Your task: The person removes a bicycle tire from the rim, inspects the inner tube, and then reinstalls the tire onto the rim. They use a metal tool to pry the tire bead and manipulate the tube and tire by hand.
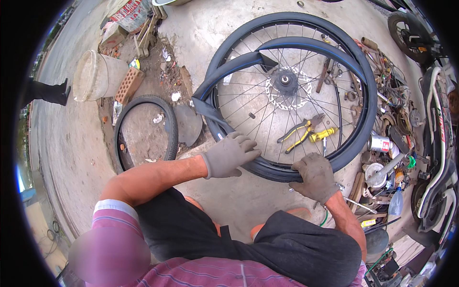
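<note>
A spoked bicycle wheel (285,139) with a black tyre (371,103) lies flat on the ground before me. Across its upper and left part loops a slack, twisted black strip with a blue line, apparently an inner tube (224,71). My left hand (231,154), in a grey glove, lies over the near left of the tyre with its fingers stretched out. At the near right, my gloved right hand (314,177) curls its fingers over the tyre and rim. Yellow-and-black pliers (300,132) and a yellow-handled tool (323,135) show through the spokes.
Tools and metal parts crowd the right side, by a small can (380,143) and a parked motorbike (435,148). At left are a smaller tyre (173,129), a perforated brick (130,85) and a white bucket (98,76). Another person's leg (48,92) shows at far left.
</note>
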Tool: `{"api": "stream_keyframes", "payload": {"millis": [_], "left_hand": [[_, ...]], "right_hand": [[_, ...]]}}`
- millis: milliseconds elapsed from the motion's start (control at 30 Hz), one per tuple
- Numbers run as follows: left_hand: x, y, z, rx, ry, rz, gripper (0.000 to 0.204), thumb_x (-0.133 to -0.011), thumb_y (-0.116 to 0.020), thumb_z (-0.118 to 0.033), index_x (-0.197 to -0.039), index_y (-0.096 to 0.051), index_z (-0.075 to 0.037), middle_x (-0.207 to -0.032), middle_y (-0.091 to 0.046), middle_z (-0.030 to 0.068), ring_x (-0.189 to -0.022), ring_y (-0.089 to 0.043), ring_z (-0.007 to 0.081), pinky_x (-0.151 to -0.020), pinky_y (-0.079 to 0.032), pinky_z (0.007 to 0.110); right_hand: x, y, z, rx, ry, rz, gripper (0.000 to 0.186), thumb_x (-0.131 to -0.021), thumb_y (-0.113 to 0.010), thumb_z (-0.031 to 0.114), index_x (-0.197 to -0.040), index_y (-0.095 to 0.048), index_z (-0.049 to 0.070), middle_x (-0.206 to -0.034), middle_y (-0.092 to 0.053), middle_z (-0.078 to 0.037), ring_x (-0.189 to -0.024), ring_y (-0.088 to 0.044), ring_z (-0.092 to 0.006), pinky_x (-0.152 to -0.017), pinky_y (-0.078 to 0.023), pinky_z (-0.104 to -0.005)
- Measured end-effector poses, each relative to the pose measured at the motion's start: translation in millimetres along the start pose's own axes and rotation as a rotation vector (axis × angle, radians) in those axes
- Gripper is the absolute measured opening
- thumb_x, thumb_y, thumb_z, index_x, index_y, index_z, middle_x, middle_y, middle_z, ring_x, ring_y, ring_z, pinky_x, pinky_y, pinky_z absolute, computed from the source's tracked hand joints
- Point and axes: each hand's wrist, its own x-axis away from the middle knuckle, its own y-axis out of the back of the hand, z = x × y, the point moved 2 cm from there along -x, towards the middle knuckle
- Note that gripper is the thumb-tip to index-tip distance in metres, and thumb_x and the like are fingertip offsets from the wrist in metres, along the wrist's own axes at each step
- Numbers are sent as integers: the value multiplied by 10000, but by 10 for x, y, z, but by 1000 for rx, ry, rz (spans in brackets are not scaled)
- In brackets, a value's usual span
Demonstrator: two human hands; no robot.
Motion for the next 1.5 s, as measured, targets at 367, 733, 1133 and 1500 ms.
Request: {"api": "stream_keyframes", "payload": {"millis": [367,733,1133,1500], "left_hand": [[-129,-65,25,147,87,254,399,-801,-817,-179,-1150,-653,-77,-991,-680,124,-979,-710,389,-781,-546,546],[-126,240,-132,2,56,20,564,-760,-903,-272,-1230,-655,-80,-1132,-675,108,-1123,-668,335,-954,-509,492],[-323,186,-167,284,145,281,381,-837,-829,-271,-1107,-661,-61,-974,-714,189,-956,-718,401,-820,-554,543],[-276,679,770,123,739,-522,688,-862,-855,-347,-1442,-629,-53,-1268,-712,212,-1235,-673,409,-1066,-539,495]], "right_hand": [[-123,179,99,-3,-20,87,481,-703,-930,378,-1055,-754,101,-965,-708,-100,-970,-707,-306,-845,-555,-456],[-205,-292,301,-60,-142,3,492,-708,-912,407,-1050,-793,74,-943,-711,-133,-933,-710,-323,-858,-539,-471],[-448,-295,648,-20,-142,-89,572,-727,-912,421,-1118,-706,59,-1002,-693,-153,-915,-699,-363,-824,-548,-494],[-352,-311,514,0,-131,27,500,-778,-888,461,-1069,-751,78,-985,-731,-110,-966,-737,-296,-849,-576,-447]]}}
